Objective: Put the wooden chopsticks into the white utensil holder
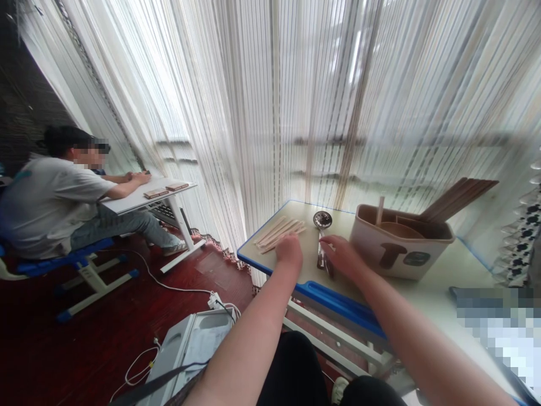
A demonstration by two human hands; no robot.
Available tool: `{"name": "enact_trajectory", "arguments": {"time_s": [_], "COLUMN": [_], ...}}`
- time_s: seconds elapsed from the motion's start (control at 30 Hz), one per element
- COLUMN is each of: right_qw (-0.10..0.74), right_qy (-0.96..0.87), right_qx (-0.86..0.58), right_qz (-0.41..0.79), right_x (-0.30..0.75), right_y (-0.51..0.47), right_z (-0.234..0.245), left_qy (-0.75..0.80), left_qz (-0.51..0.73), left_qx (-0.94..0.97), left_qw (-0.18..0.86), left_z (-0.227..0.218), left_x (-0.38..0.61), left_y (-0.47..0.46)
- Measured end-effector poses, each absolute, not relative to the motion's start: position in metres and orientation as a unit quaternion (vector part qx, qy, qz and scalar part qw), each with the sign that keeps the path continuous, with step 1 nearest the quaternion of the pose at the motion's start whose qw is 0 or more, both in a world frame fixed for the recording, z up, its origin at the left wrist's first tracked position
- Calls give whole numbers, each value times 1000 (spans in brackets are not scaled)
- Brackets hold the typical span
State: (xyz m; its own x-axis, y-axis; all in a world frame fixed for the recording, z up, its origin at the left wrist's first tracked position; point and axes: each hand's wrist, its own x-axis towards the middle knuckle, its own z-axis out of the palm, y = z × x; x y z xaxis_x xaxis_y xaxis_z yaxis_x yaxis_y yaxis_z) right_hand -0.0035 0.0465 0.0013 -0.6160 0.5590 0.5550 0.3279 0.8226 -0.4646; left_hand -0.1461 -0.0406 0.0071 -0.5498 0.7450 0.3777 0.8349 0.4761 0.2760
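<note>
Sticks (275,234) lie pale and slim, grip of left hand (289,250) and right hand (340,257) unclear.

Counted: one utensil caddy (403,245), one perforated skimmer (322,219), two desks (340,219), one seated co-worker (46,197); pale sticks (276,233), several, exact number indistinct.

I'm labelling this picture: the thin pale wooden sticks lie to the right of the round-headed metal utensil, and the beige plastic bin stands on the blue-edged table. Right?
Not quite: in the head view, the pale sticks lie to the left of the metal utensil. The rest is right.
</note>
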Motion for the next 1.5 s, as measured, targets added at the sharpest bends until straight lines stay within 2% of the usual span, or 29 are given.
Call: {"name": "enact_trajectory", "arguments": {"time_s": [0.33, 0.73, 0.87, 1.1, 1.2, 1.37, 1.5], "right_qw": [355, 385, 396, 360, 374, 419, 506], "right_qy": [-886, -867, -868, -881, -871, -838, -784], "right_qx": [-250, -263, -278, -307, -311, -316, -274], "right_qz": [164, 177, 113, -20, -68, -153, -231], "right_x": [-4, -4, 2, 9, 13, 33, 54], "right_y": [46, 48, 44, 36, 33, 26, 21], "right_z": [2, -2, 6, 18, 24, 47, 68], "left_qy": [-853, -709, -668, -596, -553, -541, -546], "left_qz": [-256, -489, -543, -595, -662, -755, -719], "left_qx": [-441, -509, -506, -513, -459, -334, -417], "left_qw": [116, 12, -45, -165, -210, -161, -103], "left_z": [4, 6, 4, 3, 4, 6, 7], "left_x": [-147, -157, -159, -155, -158, -168, -157], "left_y": [-44, -45, -43, -49, -49, -46, -49]}}
